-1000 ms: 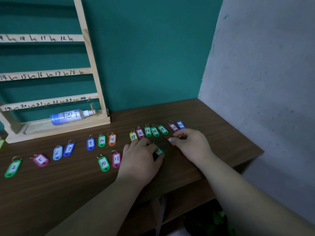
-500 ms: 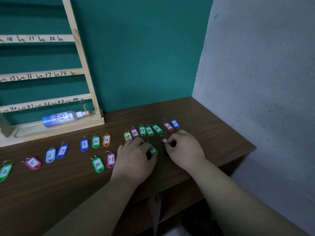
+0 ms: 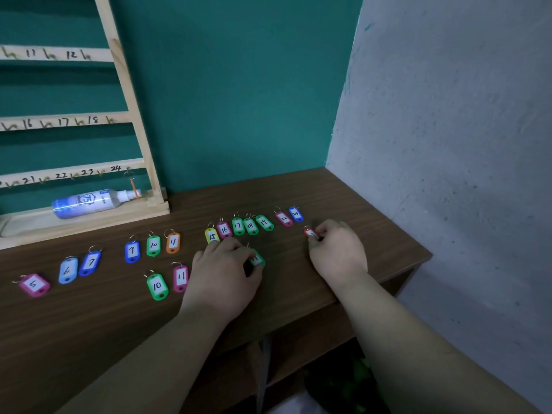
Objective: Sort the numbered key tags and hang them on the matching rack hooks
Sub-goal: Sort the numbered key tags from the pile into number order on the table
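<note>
Numbered key tags lie in rows on the brown table [image 3: 343,198]. My left hand [image 3: 222,273] pinches a green tag [image 3: 257,259] flat on the table, its number partly hidden. My right hand [image 3: 337,249] pinches a red tag [image 3: 310,233] just below the pink tag 22 [image 3: 283,218] and blue tag 23 [image 3: 295,214]. Tags 15 to 19 [image 3: 238,226] sit in a row behind my left hand. The wooden rack [image 3: 131,94] with numbered hooks stands at the back left.
A spray bottle [image 3: 89,202] lies on the rack's base. An orange tag [image 3: 131,185] hangs on hook 24. Tags 5 [image 3: 34,284], 6, 7, 9, 10 and 11 lie to the left. The grey wall [image 3: 448,144] bounds the table on the right.
My right hand has slid the red tag to the right, away from my left hand, toward tags 22 and 23. My left hand stays on the green tag. The view has swung right.
</note>
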